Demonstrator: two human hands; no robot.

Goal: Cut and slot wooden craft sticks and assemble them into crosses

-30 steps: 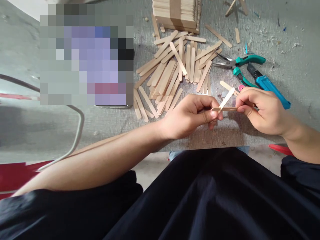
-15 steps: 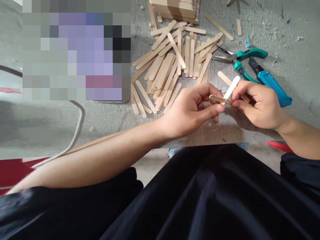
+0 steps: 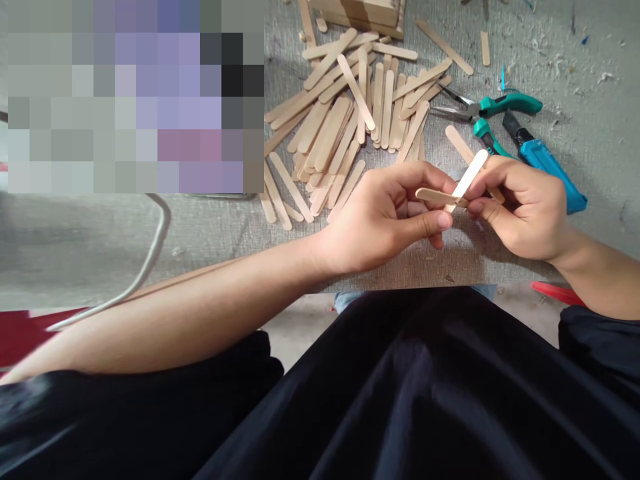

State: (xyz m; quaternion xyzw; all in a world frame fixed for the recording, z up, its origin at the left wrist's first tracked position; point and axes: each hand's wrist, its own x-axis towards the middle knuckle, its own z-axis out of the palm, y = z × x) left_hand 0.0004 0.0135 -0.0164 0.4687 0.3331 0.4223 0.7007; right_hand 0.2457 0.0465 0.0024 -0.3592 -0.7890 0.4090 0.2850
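Observation:
Between my hands, over the front of the table, are wooden craft sticks [image 3: 471,175] that cross one another. My left hand [image 3: 395,213] pinches them near the crossing, with one stick's rounded end [image 3: 433,195] pointing left above the thumb. From the other side my right hand [image 3: 520,207] grips the same sticks between thumb and bent forefinger. A further stick [image 3: 459,145] slants up behind the right fingers; whether it is joined to the others I cannot tell. The exact joint is partly covered by fingertips.
A loose pile of craft sticks [image 3: 327,133] lies beyond my left hand. Teal-handled long-nose pliers [image 3: 473,110] and a blue utility knife [image 3: 547,167] lie beyond my right. A wooden block-like stack [image 3: 360,12] stands at the back. A pale cable [image 3: 157,247] crosses the left side.
The crossed sticks have turned slightly, and my left fingertips have shifted a little to the right. The view has moved slightly; both hands keep their grip.

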